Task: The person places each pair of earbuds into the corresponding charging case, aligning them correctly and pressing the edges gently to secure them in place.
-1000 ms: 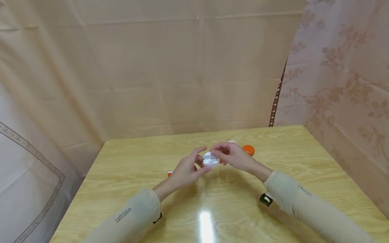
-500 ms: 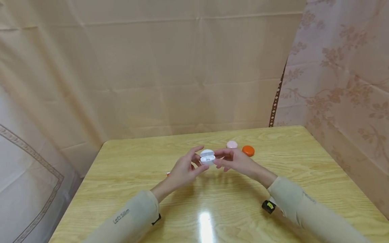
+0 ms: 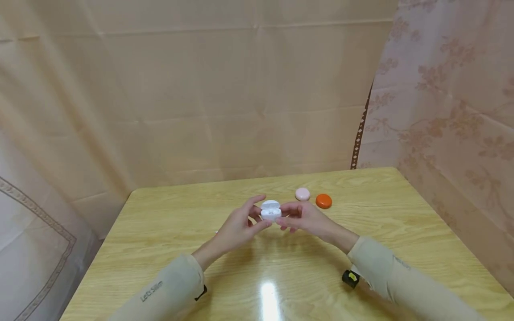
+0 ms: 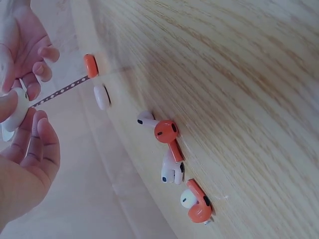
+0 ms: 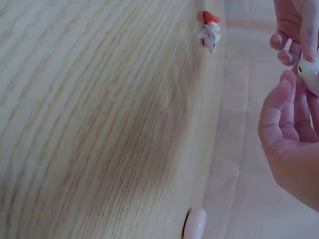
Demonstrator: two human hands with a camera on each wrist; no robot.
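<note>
A person's left hand (image 3: 238, 224) and right hand (image 3: 311, 219) pinch opposite sides of a small, rounded, glossy white case (image 3: 271, 215) with its lid (image 3: 270, 204) raised, holding it above the yellowish wood-grain table (image 3: 176, 214).

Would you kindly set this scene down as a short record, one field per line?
Left hand: grips the white earbud case
Right hand: grips the same case from the opposite side
Lid: open
Case contents: too small to tell
Other cases: pink case and orange case, apart, on the wooden table
Loose earbuds: orange, pale pink and white, clustered on the table
Backdrop: beige curtain
</note>
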